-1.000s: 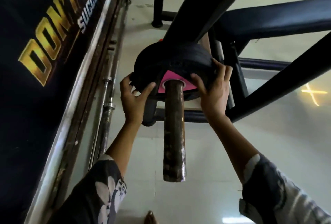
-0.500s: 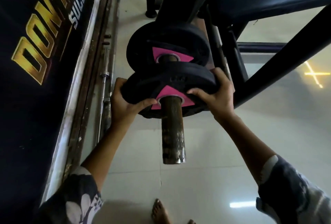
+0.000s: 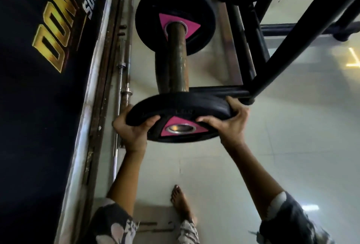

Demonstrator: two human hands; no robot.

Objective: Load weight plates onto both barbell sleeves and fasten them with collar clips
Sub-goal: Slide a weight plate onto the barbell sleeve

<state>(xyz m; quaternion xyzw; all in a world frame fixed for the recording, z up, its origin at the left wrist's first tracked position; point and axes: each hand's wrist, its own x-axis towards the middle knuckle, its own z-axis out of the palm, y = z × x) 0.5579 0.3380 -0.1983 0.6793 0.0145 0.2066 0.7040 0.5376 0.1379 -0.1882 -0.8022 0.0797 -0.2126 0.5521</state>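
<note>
Weight plate (image 3: pixel 175 111), black with a pink hub, is held just off the tip of the barbell sleeve (image 3: pixel 178 60), tilted, and its bore looks clear of the steel. The left grip (image 3: pixel 132 128) clasps the left rim and the right grip (image 3: pixel 228 125) clasps the right rim, thumbs on the face. An inner plate (image 3: pixel 175 6) is already seated further up the sleeve. Step is likely loading the second plate. Next: square the bore to the tip and slide the plate up against the inner plate. No collar clip in view.
</note>
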